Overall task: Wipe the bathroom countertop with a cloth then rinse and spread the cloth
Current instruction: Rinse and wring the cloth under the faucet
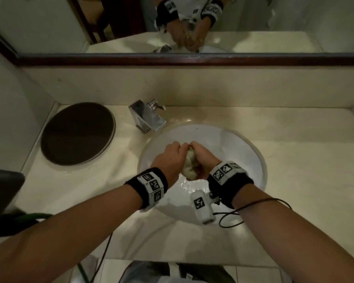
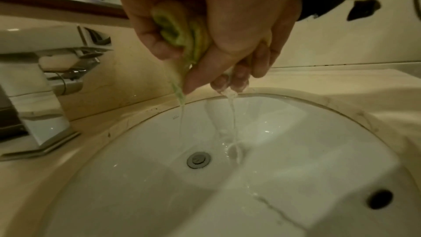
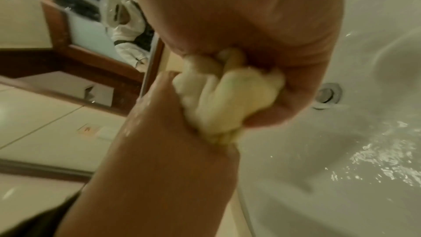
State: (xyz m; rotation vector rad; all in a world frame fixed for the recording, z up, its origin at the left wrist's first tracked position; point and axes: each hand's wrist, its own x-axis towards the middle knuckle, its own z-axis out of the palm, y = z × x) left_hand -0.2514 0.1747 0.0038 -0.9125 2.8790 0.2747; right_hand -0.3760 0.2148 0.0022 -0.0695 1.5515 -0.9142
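Together, left hand and right hand clench the wadded yellow cloth (dripping) over the round white sink.

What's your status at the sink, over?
Left hand and right hand both grip the cloth, wringing it over the sink. Water streaming out. Nothing in the way.

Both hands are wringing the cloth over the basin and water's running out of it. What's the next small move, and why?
Probably one more squeeze over the sink before unfolding. The left hand and right hand both grip the bunched cloth, and thin streams of water fall from it into the bowl, so it likely holds too much water to spread on the countertop.
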